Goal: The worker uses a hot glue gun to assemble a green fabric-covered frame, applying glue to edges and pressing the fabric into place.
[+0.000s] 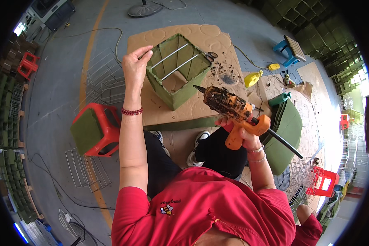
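Left hand [134,65] is pinching the upper left rim of the green felt-covered wire basket [177,70], which is sitting on the cardboard sheet [201,37] on the floor. Right hand [245,133] is clamped on the orange glue gun [229,108], nozzle aimed at the basket. Felt is already covering the sides; the base is looking partly open.

Left hand [134,65] pinches the green felt-covered wire box [177,69]; right hand [242,132] holds an orange glue gun [229,107]

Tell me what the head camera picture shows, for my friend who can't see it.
A person's left hand grips the corner of a green felt-covered wire box on cardboard, while the right hand holds an orange glue gun beside it. A red stool stands left.
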`<state>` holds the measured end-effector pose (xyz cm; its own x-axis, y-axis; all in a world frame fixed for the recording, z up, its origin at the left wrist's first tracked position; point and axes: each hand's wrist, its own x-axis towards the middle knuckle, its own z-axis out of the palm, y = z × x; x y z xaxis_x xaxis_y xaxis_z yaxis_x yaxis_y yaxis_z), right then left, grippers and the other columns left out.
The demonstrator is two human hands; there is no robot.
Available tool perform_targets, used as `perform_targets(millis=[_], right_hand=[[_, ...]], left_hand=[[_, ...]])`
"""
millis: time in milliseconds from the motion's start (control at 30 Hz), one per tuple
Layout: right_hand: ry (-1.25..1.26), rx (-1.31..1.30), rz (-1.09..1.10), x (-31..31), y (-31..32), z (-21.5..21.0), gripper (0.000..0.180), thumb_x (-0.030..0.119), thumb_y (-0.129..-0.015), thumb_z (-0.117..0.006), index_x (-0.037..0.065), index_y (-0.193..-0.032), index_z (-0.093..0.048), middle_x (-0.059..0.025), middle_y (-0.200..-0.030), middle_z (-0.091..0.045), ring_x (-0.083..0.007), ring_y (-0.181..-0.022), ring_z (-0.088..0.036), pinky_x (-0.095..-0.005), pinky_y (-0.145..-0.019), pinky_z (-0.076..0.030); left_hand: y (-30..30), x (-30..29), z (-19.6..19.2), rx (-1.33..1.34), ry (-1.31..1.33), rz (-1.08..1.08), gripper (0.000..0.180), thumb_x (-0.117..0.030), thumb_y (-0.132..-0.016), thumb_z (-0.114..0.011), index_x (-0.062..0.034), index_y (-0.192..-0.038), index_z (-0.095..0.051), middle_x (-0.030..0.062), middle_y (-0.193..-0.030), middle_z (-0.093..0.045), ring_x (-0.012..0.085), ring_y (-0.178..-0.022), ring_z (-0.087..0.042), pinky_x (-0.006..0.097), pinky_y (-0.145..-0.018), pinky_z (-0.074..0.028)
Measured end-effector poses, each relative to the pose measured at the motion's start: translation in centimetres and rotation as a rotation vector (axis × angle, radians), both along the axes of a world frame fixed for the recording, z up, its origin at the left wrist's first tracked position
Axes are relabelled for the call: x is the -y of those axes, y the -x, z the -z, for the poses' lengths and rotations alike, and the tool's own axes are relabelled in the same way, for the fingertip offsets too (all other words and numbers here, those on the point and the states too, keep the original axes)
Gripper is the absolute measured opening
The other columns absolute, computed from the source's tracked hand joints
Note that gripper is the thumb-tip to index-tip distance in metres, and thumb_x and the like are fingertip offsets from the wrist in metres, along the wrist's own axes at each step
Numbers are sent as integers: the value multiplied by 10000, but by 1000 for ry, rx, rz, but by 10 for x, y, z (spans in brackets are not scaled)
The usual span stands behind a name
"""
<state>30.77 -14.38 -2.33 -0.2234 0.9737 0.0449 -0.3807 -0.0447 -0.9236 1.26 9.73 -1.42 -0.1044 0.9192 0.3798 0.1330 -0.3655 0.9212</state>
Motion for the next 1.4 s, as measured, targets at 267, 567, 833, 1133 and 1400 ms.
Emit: perform_targets(millis=[267, 567, 833, 1133, 1400], right_hand=[[-34, -115, -120, 12, 15, 23, 460, 244, -878, -682, 4, -1245, -542, -135, -1184, -587, -311, -1173, -551, -463, -1068, -383], [5, 44, -21, 11, 39, 16, 467, 418, -844, -670, 27, -1076, -563, -95, -976, -516, -263, -959, -505, -448, -912, -415], [-30, 58, -70, 11, 34, 21, 496, 417, -854, -667, 25, -1127, -534, -98, -972, -503, -267, -974, -496, -443, -914, -404], [-27, 63, -65, 13, 37, 21, 490, 397, -860, -661, 23, -1148, -529, -105, -985, -508, -274, -983, -501, -445, -915, -405], [-39, -53, 0, 11, 34, 23, 333, 200, -867, -680, -16, -1105, -595, -132, -1033, -619, -276, -999, -589, -420, -912, -459]], left_hand=[[-7, 29, -31, -218, -1, -130, 201, -89, -878, -689, -13, -1058, -738, 82, -981, -748, 113, -902, -667, 253, -853, -497], [-11, 39, -34, -323, -44, -149, 184, -113, -881, -688, -53, -1045, -746, 103, -964, -750, 129, -857, -689, 263, -808, -505], [-9, 37, -32, -347, -59, -161, 187, -132, -884, -692, -62, -1049, -746, 106, -953, -749, 136, -837, -690, 265, -794, -506], [-8, 37, -32, -358, -54, -164, 193, -136, -883, -694, -64, -1055, -745, 97, -952, -750, 134, -840, -688, 263, -799, -505], [-6, 35, -30, -333, -38, -163, 194, -144, -887, -690, -68, -1057, -746, 101, -962, -749, 140, -857, -688, 266, -815, -503]])
